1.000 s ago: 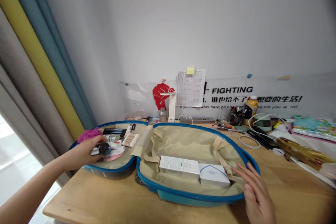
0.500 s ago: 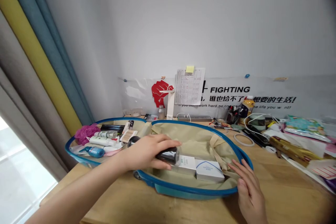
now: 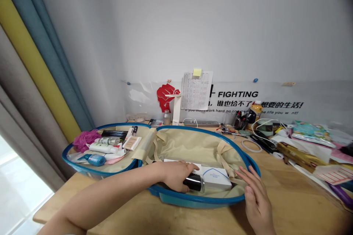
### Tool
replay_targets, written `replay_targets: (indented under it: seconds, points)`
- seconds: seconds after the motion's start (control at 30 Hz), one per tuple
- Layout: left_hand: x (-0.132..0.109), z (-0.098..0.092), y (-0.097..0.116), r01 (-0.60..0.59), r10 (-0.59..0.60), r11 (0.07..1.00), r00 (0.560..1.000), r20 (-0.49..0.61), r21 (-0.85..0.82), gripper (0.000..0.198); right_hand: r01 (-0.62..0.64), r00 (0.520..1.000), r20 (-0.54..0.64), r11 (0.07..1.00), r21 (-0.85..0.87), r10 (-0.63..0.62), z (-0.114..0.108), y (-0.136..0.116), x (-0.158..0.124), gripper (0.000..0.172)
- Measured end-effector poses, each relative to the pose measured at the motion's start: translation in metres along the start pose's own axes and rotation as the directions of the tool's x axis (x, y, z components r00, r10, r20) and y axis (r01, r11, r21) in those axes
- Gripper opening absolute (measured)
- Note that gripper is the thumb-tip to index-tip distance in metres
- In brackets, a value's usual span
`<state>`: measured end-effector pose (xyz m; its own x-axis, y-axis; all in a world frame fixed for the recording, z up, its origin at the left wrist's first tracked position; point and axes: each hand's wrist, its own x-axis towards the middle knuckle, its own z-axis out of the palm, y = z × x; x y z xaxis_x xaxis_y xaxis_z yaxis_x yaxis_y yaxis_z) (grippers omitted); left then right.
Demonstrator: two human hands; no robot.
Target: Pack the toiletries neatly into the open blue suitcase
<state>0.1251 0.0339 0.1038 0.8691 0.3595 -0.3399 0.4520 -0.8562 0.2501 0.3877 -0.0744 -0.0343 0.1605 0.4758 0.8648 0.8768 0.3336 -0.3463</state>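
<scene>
Nearest, the right hand (image 3: 257, 198) lies at the right end of the open case (image 3: 198, 199), its fingers released and loosely stretched over the rim, holding nothing. The left hand (image 3: 178, 176) reaches into the case's right half, its fingers grasping the black bottle (image 3: 194, 182). This bottle lies on its side along the half's near wall, on the part of the worktop (image 3: 132, 211) toward its near edge; the hand hides its left end.

Just behind it are a long box (image 3: 171, 160), mostly covered by the hand, and a short box (image 3: 216, 179), both white. Whether the bottle touches them I cannot tell.

The case's left half sits by the worktop's left edge. In it, from the near rim back, are a blue bottle (image 3: 96, 159), a white tube (image 3: 103, 148), a clear bottle (image 3: 110, 141), a pink puff (image 3: 85, 140) and a pack of swabs (image 3: 132, 142).

Toward the worktop's right edge lie a gold packet (image 3: 296, 154) and a white ring (image 3: 252, 151). Along the far edge stand a lamp (image 3: 177, 112), a jar (image 3: 166, 117) and a yellow-topped drink bottle (image 3: 256, 109). Behind, a banner (image 3: 264, 95) and sheets (image 3: 196, 91) hang on the wall (image 3: 193, 18).
</scene>
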Motion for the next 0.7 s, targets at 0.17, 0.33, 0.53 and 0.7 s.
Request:
replay_targets:
  seconds: [0.17, 0.33, 0.53, 0.7]
  points:
    - [0.013, 0.011, -0.001, -0.065, 0.064, 0.998, 0.998, 0.023, 0.006, 0.067, -0.012, 1.000, 0.018, 1.000, -0.021, 0.012, 0.000, 0.001, -0.001, 0.036]
    - [0.022, 0.023, 0.000, -0.039, 0.039, 0.999, 0.999, -0.014, 0.031, 0.062, 0.014, 1.000, 0.008, 1.000, -0.013, -0.013, 0.000, 0.000, 0.000, 0.035]
    - [0.023, 0.028, 0.001, 0.037, -0.033, 0.995, 0.999, -0.041, 0.093, 0.063, 0.022, 1.000, -0.001, 1.000, -0.005, -0.022, 0.001, 0.000, -0.001, 0.035]
    - [0.021, 0.024, 0.001, 0.112, -0.107, 0.985, 0.993, -0.039, 0.129, 0.055, 0.027, 1.000, -0.004, 1.000, -0.005, -0.027, 0.001, 0.000, -0.001, 0.035]
